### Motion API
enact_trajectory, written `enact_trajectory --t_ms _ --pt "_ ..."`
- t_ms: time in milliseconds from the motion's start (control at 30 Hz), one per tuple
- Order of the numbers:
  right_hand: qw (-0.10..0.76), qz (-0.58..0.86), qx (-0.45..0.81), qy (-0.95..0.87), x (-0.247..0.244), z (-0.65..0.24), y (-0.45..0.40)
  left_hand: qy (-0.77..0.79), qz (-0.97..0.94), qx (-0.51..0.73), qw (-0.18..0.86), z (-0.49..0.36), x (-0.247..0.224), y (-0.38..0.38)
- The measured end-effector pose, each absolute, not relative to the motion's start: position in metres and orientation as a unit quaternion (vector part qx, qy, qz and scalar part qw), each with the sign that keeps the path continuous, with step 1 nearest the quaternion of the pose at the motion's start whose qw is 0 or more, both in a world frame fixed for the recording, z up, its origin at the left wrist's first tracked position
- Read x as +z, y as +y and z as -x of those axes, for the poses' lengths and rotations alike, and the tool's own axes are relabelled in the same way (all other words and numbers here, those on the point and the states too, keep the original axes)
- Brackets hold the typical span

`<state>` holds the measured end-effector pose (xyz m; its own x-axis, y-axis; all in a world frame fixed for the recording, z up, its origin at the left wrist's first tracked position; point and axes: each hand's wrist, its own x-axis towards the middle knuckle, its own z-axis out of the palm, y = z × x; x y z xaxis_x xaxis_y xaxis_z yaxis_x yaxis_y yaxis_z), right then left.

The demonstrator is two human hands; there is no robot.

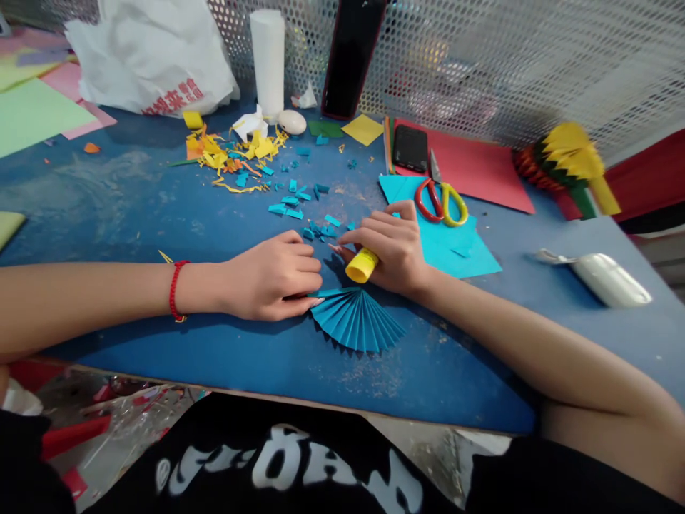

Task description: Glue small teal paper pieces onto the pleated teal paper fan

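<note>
A pleated blue paper fan (364,325) lies spread on the blue table just in front of me. My left hand (281,278) pinches its left edge between thumb and curled fingers. In my right hand (393,246) is a yellow glue stick (362,265), its round end tilted toward me above the fan's narrow point. The glue stick's other end is hidden inside my fingers. Small blue paper scraps (320,230) lie just beyond both hands. Scissors (442,200) with one red and one yellow handle rest on light-blue paper (454,246), to the right of my right hand.
Yellow and orange shreds (230,153) lie farther back, near a white bag (155,57) and a white roll (267,64). A black phone (353,57) leans against the mesh panel (481,71). At right are red paper (489,168), a pleated paper flower (572,157) and a white case (610,280).
</note>
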<state>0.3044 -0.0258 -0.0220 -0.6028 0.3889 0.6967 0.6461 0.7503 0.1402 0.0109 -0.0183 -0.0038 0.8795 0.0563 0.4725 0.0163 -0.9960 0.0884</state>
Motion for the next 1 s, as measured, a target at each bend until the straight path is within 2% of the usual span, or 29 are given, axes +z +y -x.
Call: enact_trajectory --t_ms 167,500,800,1000 --pt "0.306 0.411 -0.186 -0.838 -0.027 -0.307 -0.025 0.059 -0.952 0.287 0.089 -0.005 0.002 -0.019" --pt "0.152 0.535 -0.214 -0.804 -0.021 -0.330 0.010 0.052 -0.948 0.311 0.046 -0.004 -0.005 -0.014" --pt "0.108 0.439 -0.267 -0.851 -0.024 -0.335 0.048 0.061 -0.958 0.275 0.060 -0.005 -0.005 -0.016" --pt "0.149 0.422 -0.272 -0.852 -0.034 -0.323 0.058 0.106 -0.944 0.309 0.034 -0.006 -0.014 -0.009"
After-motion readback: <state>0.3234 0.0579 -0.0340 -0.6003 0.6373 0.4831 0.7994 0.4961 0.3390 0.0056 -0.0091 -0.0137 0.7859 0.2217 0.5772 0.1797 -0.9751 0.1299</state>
